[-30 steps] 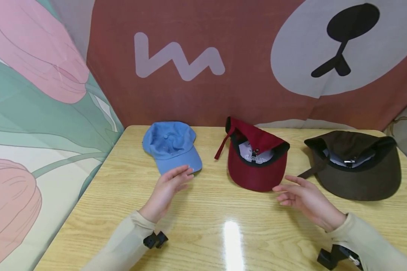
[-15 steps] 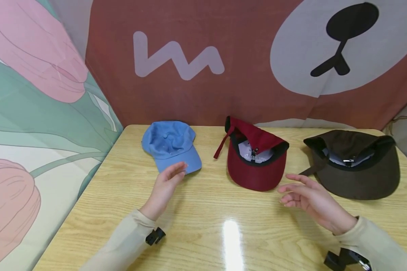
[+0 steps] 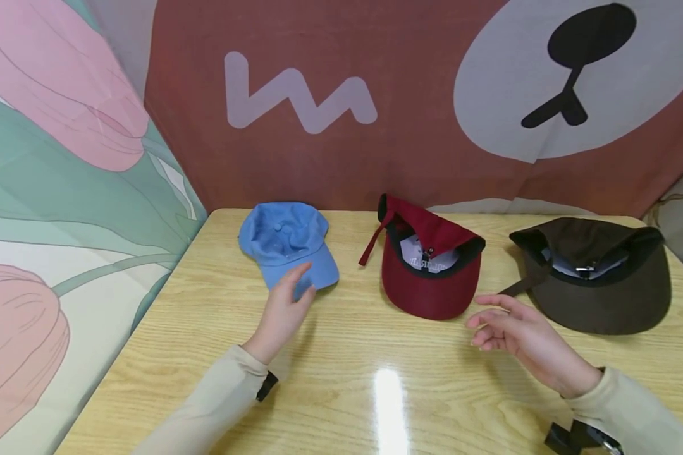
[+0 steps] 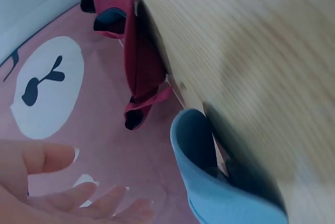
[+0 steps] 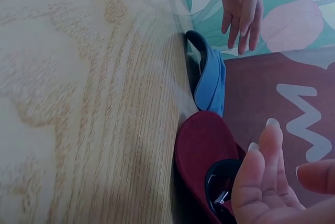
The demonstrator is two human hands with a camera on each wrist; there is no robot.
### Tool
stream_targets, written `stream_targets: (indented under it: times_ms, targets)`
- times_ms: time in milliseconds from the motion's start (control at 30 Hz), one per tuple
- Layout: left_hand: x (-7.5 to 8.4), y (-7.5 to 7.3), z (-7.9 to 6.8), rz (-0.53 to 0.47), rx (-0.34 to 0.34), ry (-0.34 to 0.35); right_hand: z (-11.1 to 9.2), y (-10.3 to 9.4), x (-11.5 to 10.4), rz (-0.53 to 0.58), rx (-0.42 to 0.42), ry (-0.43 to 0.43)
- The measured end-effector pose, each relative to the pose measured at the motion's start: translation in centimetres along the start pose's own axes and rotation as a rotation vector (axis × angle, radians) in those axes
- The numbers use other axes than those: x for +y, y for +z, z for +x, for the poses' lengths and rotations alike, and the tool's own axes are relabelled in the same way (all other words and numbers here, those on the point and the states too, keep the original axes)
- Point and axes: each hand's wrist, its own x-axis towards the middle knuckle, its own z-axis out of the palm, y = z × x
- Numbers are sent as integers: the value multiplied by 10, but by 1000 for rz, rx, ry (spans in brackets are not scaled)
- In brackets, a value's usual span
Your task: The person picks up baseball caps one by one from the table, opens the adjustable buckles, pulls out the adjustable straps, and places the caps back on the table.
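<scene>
Over the brim of a blue baseball cap (image 3: 287,237) at the back left hovers my left hand (image 3: 281,316), its fingers relaxed and holding nothing. In the left wrist view that cap's brim (image 4: 230,203) lies to the right of my left fingers (image 4: 47,158). A dark red cap (image 3: 432,294) rests crown-down in the middle, its inside and loose strap showing. My right hand (image 3: 523,338) is held above the table between the red cap and a dark brown cap (image 3: 609,309), fingers loosely bent and nothing in them. The right wrist view shows the red cap (image 5: 207,143) beside my right fingers (image 5: 267,177).
All three caps stand along the back of a light wood table (image 3: 341,379). Behind it hangs a brown cloth (image 3: 415,126) with a bear's face, and a floral cloth (image 3: 91,221) covers the left side. A black camera mount (image 3: 580,436) sits at my right wrist.
My left hand has turned palm-down and come further over the blue cap's brim. The right hand has drawn back slightly to the right, away from the red cap. The caps have not moved.
</scene>
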Motion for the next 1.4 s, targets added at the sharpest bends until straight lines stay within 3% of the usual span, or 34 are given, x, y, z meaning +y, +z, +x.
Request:
stream_targets:
  times_ms: [167, 400, 533, 833, 967, 1400]
  targets:
    - [-3, 1, 1, 199, -48, 81, -2, 2, 1, -8, -16, -3]
    - [-6, 4, 0, 306, -131, 42, -4, 3, 2, -20, -28, -4]
    - [-6, 6, 1, 380, -146, 42, -5, 2, 3, -13, -49, -9]
    - [-18, 10, 4, 696, -151, 124, -6, 4, 5, -33, -48, -19]
    - [-23, 11, 6, 746, -134, 149, -6, 4, 4, -36, -53, -18]
    - [-24, 8, 15, 793, -181, 112, -6, 6, 6, -52, -51, -35]
